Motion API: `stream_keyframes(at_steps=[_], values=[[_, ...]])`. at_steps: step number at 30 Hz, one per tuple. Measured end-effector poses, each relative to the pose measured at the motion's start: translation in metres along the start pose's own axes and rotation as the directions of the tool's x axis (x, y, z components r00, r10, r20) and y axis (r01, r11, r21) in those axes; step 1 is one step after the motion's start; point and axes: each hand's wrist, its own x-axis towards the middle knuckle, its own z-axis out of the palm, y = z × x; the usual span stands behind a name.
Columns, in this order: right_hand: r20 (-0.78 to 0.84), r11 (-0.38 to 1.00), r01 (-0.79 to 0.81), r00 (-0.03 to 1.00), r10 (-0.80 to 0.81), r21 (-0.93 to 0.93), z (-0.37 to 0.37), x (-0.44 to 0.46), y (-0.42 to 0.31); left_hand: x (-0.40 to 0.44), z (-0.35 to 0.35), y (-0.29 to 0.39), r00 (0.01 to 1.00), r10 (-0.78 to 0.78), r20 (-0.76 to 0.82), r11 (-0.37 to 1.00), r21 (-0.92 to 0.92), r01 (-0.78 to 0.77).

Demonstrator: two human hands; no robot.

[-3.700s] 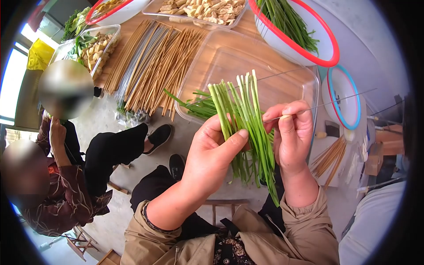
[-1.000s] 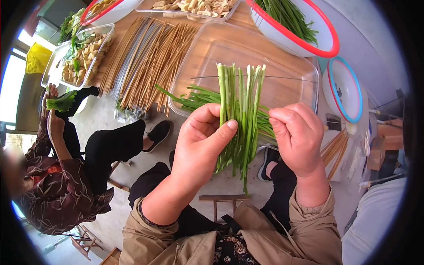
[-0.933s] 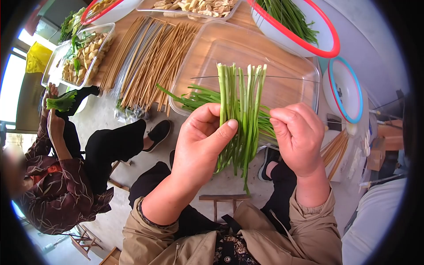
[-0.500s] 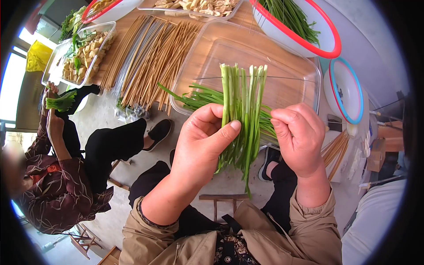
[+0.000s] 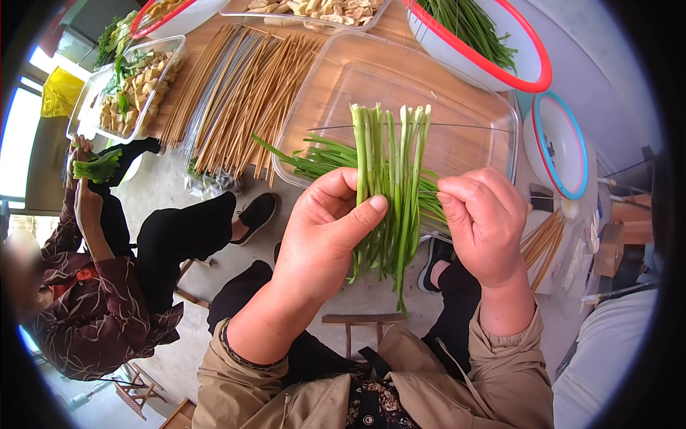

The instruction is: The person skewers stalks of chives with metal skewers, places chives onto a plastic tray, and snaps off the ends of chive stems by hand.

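Note:
My left hand (image 5: 321,232) is wrapped round an upright bunch of Chinese chives (image 5: 389,157), white cut ends up and green leaves hanging below the fingers. A thin metal skewer (image 5: 464,129) runs crosswise through the stalks near their tops and sticks out on both sides. Just right of the bunch, my right hand (image 5: 486,222) is pinched shut on a second thin metal skewer (image 5: 428,191), of which a short piece shows beside the leaves. Behind my hands, more chives (image 5: 321,161) lie on a clear plastic tray (image 5: 457,79).
Bamboo skewers (image 5: 250,93) lie spread on the wooden table, left of the tray. A tub of cubed food (image 5: 132,100) stands farther left. Red-rimmed basin (image 5: 529,43) and blue-rimmed basin (image 5: 564,143) stand at right. A co-worker (image 5: 93,286) sits at left, holding green leaves.
The bunch and the upper skewer have shifted slightly left. A short piece of the lower skewer now shows between my right fingers and the leaves.

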Motion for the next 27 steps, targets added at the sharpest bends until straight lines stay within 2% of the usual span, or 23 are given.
stream_keyframes(at_steps=[17, 27], values=[[0.005, 0.999, -0.003, 1.000, 0.003, 0.037, 0.0018, -0.0013, 0.0001, -0.0008, -0.0007, -0.0019, 0.999, 0.045, -0.001, 0.999, 0.027, -0.045], [0.006, 0.998, 0.049, 0.999, -0.049, -0.028, -0.0027, 0.0019, -0.0042, -0.0008, -0.0007, -0.0050, 0.998, 0.035, -0.050, 0.999, 0.041, -0.033]])
